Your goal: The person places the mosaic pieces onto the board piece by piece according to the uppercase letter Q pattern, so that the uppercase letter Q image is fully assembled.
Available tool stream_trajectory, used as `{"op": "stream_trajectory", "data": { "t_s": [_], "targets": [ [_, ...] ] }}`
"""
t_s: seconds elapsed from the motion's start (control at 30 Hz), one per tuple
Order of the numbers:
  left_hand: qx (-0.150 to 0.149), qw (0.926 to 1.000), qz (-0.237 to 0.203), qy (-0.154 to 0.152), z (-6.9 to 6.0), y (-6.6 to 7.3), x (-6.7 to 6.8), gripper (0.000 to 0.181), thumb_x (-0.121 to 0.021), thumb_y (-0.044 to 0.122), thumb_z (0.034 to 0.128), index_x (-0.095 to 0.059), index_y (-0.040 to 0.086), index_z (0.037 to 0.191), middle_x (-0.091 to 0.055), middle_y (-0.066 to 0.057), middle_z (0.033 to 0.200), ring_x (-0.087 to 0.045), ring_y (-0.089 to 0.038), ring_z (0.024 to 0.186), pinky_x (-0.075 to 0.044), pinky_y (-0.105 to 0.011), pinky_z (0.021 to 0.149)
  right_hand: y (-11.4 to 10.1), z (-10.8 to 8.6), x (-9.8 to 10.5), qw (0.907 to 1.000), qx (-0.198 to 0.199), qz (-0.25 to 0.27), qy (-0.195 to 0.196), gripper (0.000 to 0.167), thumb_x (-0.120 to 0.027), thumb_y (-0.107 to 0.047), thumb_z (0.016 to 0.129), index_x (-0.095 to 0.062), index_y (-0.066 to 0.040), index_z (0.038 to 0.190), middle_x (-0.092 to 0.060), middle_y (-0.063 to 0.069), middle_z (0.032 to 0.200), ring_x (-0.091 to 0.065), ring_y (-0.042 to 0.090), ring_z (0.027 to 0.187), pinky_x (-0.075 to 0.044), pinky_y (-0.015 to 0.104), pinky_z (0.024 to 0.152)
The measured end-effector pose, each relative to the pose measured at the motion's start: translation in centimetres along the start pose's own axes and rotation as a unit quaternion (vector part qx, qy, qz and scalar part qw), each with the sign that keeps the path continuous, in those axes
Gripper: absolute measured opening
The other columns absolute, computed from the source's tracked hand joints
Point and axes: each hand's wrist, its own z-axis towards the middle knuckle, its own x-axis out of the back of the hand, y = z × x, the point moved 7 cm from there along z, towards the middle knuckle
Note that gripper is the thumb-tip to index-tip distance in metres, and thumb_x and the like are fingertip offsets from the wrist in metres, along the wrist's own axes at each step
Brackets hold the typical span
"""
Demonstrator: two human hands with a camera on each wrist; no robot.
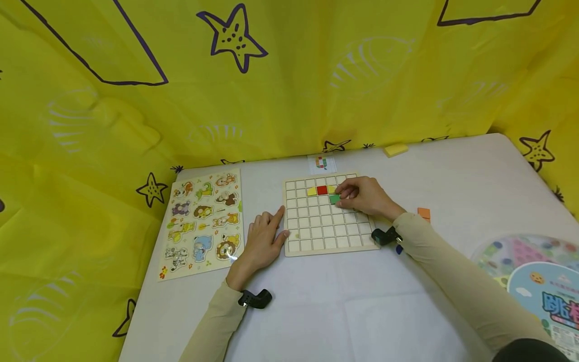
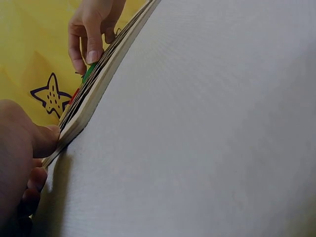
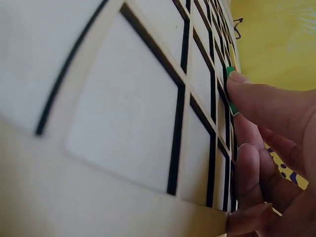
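A wooden grid board (image 1: 332, 252) lies flat on the white table, its squares mostly bare. My right hand (image 1: 368, 197) is over its upper right part and pinches a green square tile (image 1: 334, 199) between thumb and finger, at a grid square. In the right wrist view the green tile (image 3: 230, 74) shows at the thumb tip. Just above it, a red tile (image 1: 322, 190) sits in the grid with a yellow tile (image 1: 312, 191) to its left and another yellow tile partly under my fingers. My left hand (image 1: 262, 240) rests its thumb and forefinger against the board's left edge.
A small pattern card (image 1: 321, 163) lies behind the board. Orange tiles (image 1: 423, 213) sit right of it, partly behind the right sleeve. An animal puzzle board (image 1: 203, 223) lies at left. A yellow block (image 1: 395, 150) stands at the back; round packages (image 1: 543, 286) are at right.
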Motion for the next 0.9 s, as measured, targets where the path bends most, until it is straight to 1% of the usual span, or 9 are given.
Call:
{"op": "stream_trajectory", "data": {
  "t_s": [0.27,0.43,0.63,0.73,0.8,0.9],
  "targets": [
    [0.001,1.0000,-0.001,0.001,-0.05,0.05,0.10,0.063,-0.061,0.026,0.1058,-0.043,0.006,0.162,-0.051,-0.010,0.104,-0.040,-0.023,0.094,-0.027,-0.037,0.081,0.12,0.09,0.03,0.9997,-0.022,-0.010,-0.003,0.021,-0.087,-0.018,0.089,-0.080,-0.009,0.108,-0.074,0.004,0.092,-0.062,0.019,0.082,-0.047,0.029,0.076],
    [0.001,1.0000,-0.001,0.002,0.01,-0.05,-0.05,0.063,-0.062,0.026,0.1057,-0.042,0.005,0.162,-0.051,-0.011,0.105,-0.040,-0.023,0.094,-0.028,-0.037,0.082,0.29,0.08,0.04,0.9994,-0.033,-0.006,0.001,0.022,-0.086,-0.018,0.089,-0.080,-0.010,0.109,-0.074,0.004,0.092,-0.061,0.019,0.082,-0.045,0.030,0.075],
    [0.001,1.0000,-0.002,0.001,-0.04,-0.09,-0.10,0.063,-0.062,0.025,0.1056,-0.043,0.004,0.162,-0.050,-0.009,0.103,-0.039,-0.023,0.093,-0.027,-0.037,0.081,0.28,0.10,-0.02,0.9993,-0.036,-0.005,0.004,0.023,-0.087,-0.018,0.089,-0.080,-0.010,0.109,-0.074,0.004,0.093,-0.062,0.019,0.083,-0.046,0.031,0.076],
    [0.007,1.0000,-0.003,-0.006,-0.05,-0.14,-0.12,0.064,-0.061,0.026,0.1062,-0.041,0.005,0.163,-0.049,-0.010,0.104,-0.038,-0.024,0.093,-0.027,-0.037,0.082,0.16,0.06,0.02,0.9994,-0.033,-0.003,0.003,0.025,-0.087,-0.018,0.088,-0.080,-0.009,0.110,-0.074,0.005,0.094,-0.062,0.019,0.083,-0.046,0.029,0.076],
    [0.009,0.9999,-0.005,-0.010,-0.04,-0.18,-0.15,0.064,-0.060,0.026,0.1064,-0.040,0.005,0.164,-0.049,-0.010,0.105,-0.038,-0.024,0.094,-0.027,-0.037,0.082,0.11,-0.06,0.16,0.9996,-0.028,0.006,0.001,0.027,-0.087,-0.018,0.088,-0.080,-0.008,0.112,-0.074,0.006,0.095,-0.062,0.019,0.084,-0.047,0.027,0.076],
    [0.005,0.9999,-0.005,-0.008,-0.05,-0.13,-0.11,0.064,-0.061,0.025,0.1061,-0.040,0.005,0.163,-0.050,-0.011,0.105,-0.039,-0.024,0.094,-0.027,-0.038,0.082,0.16,-0.39,0.77,0.9996,-0.020,0.019,0.003,0.027,-0.087,-0.018,0.089,-0.079,-0.006,0.112,-0.074,0.008,0.095,-0.061,0.020,0.083,-0.047,0.025,0.075]
  ]
}}
